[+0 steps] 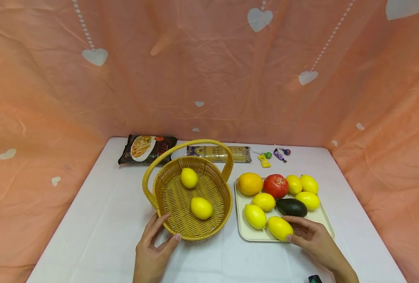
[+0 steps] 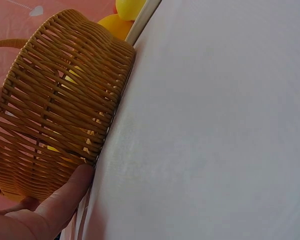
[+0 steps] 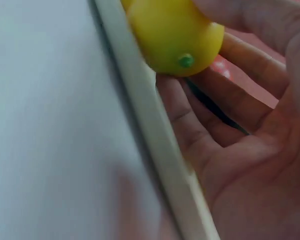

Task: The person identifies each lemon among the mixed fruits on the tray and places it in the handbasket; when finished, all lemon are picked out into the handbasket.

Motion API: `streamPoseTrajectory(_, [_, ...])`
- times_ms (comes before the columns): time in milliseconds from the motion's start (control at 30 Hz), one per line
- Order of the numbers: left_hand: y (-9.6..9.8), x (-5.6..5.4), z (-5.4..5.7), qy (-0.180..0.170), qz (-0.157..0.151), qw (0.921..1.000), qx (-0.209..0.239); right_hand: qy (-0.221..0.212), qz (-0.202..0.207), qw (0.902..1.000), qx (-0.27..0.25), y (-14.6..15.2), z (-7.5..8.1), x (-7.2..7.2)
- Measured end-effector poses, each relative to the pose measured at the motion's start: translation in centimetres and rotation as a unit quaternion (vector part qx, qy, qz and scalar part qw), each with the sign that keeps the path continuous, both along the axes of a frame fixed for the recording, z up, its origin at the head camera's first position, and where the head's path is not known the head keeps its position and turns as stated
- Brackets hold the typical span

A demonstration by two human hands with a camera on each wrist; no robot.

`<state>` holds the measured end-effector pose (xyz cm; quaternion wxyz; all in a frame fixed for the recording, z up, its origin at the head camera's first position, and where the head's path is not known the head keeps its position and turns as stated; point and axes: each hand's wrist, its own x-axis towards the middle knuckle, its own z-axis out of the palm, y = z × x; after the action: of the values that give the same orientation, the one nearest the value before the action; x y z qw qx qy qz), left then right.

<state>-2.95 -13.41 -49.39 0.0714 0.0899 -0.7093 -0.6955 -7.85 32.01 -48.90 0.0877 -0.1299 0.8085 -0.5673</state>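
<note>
A round wicker basket (image 1: 175,198) with an arched handle stands left of centre, two lemons (image 1: 189,178) lying apart on its bottom. My left hand (image 1: 154,245) holds its near left side, a finger over the rim and the thumb low against the woven wall, as the left wrist view shows (image 2: 72,192). At the near edge of a cream tray (image 1: 325,222), my right hand (image 1: 313,237) pinches a lemon (image 1: 280,228) between thumb and fingers. In the right wrist view the lemon's green-tipped end (image 3: 175,42) faces the camera, close beside the tray's rim.
More lemons (image 1: 255,216), a dark avocado (image 1: 291,207), a red round fruit (image 1: 275,186) and an orange-yellow fruit (image 1: 250,183) share the tray. Behind are a black food packet (image 1: 147,149), a noodle pack (image 1: 242,154) and small candies (image 1: 264,160). A dark object (image 1: 314,278) lies at the front edge.
</note>
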Motion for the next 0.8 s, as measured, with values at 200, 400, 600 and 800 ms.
streamPoseTrajectory(200, [0.1,0.0,0.0,-0.002,0.002,1.0,-0.001,0.031,0.0,0.9995,0.0,-1.2,1.6,-0.3])
streamPoseTrajectory(400, [0.1,-0.1,0.0,0.001,0.004,1.0,-0.003,0.065,0.074,0.9941,-0.045,-4.7,3.2,-1.8])
streamPoseTrajectory(600, [0.1,0.0,0.1,0.003,0.004,1.0,0.0,0.078,0.158,0.9809,-0.082,-9.7,4.4,-3.6])
streamPoseTrajectory(800, [0.1,0.1,0.1,0.001,0.005,1.0,0.0,0.074,0.215,0.9717,-0.064,-14.3,4.6,-4.8])
